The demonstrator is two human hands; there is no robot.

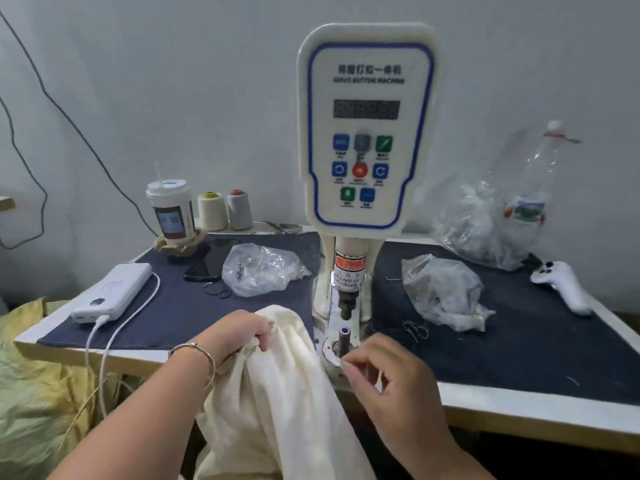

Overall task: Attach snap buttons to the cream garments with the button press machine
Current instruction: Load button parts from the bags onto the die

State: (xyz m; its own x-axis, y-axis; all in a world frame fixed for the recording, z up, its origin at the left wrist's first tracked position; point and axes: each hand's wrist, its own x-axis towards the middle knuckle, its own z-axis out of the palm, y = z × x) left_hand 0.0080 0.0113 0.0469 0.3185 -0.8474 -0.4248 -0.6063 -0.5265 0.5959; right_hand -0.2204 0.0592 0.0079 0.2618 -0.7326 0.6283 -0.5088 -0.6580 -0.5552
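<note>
The white button press machine [367, 126] stands at the table's middle, its plunger [347, 308] raised above the lower die post [345, 332]. A cream garment [277, 386] hangs over the table's front edge just left of the die. My left hand [239, 336] grips a bunched fold at the garment's top. My right hand [388, 368] hovers right of the die base, thumb and forefinger pinched together close to it; whether a snap part sits between them is too small to tell.
Clear plastic bags of snap parts [263, 270] [443, 289] lie on the dark table cloth [519, 334] either side of the machine. A power bank [112, 292], phone [211, 259], cup [171, 211], thread cones [225, 209] and a white handle [564, 285] are also there.
</note>
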